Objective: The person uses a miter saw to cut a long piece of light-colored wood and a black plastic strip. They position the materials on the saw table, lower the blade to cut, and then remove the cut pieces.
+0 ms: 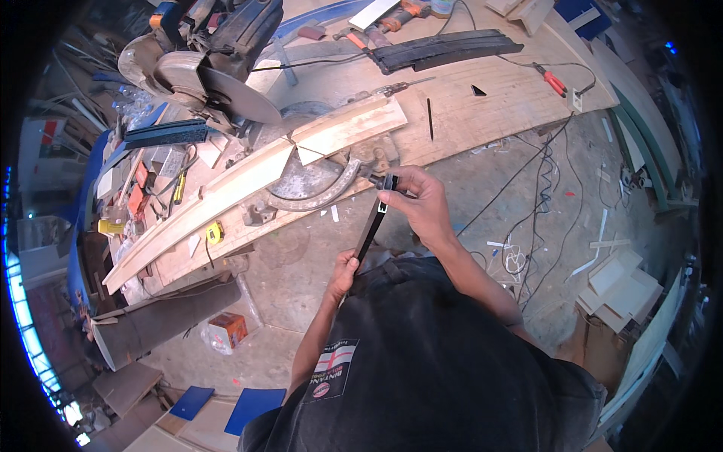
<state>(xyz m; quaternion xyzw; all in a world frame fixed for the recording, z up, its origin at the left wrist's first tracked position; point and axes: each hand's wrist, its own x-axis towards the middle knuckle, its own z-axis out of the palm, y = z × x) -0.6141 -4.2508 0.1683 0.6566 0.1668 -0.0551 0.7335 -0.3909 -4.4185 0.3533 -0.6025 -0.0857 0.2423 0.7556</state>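
Note:
My left hand (344,273) is closed round the lower end of a narrow, straight black strip (368,236), held slanted in front of my body. At its upper end my right hand (423,202) pinches with thumb and fingers. A small dark piece (389,182) juts out by those fingertips; I cannot tell whether it is part of the strip. Just beyond my hands stands a miter saw with a large round blade (233,94) and a curved metal base (312,184). A long pale wooden moulding (226,184), cut through near the blade, lies across that base.
On the wooden bench (467,124) lie a black profile piece (452,49), red-handled pliers (554,81) and an orange power drill (403,16). A yellow tape measure (215,232) sits at its near edge. Cables (539,188) and scraps cover the floor at right; board offcuts (621,290) are stacked there.

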